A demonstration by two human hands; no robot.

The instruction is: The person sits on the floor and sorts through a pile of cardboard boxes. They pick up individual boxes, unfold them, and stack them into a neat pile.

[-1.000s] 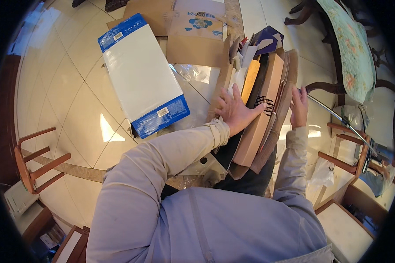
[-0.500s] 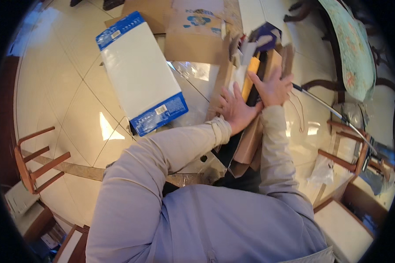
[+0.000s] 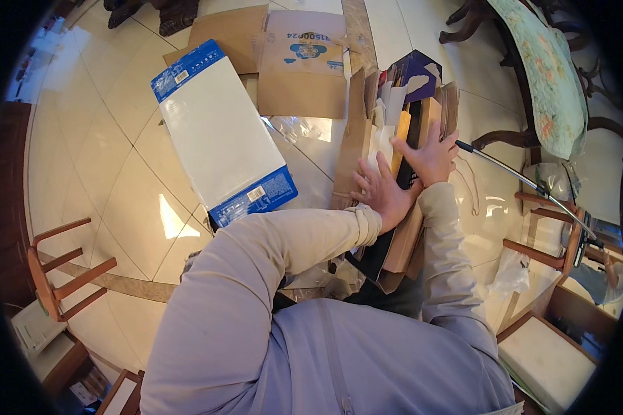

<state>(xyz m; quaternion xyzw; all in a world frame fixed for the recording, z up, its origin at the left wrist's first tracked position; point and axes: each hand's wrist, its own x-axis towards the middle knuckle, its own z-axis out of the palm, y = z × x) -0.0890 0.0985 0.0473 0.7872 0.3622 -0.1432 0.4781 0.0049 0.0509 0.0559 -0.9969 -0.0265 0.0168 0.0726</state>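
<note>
cardboard box (image 3: pixel 367 149), long and narrow, lies open on the pale tiled floor (image 3: pixel 104 166) just ahead of the person, its flaps spread to either side. inside it sit a dark flat panel (image 3: pixel 414 131) and an orange-tan strip (image 3: pixel 400 135), with white packing beside them. the left hand (image 3: pixel 381 190) lies flat with fingers spread on the contents near the box's left flap, gripping nothing. the right hand (image 3: pixel 432 155) presses palm-down, fingers splayed, on the dark panel just beside the left hand; it also grips nothing. a dark blue carton flap (image 3: pixel 415 72) stands at the far end of the box. to the left, apart from the box, lies a big white and blue carton (image 3: pixel 218 138), with flattened brown cardboard (image 3: pixel 301 62) beyond it. a thin metal rod (image 3: pixel 526 180) runs off to the right, near a wooden chair (image 3: pixel 554 242). another wooden chair (image 3: pixel 59 266) stands at far left.
</note>
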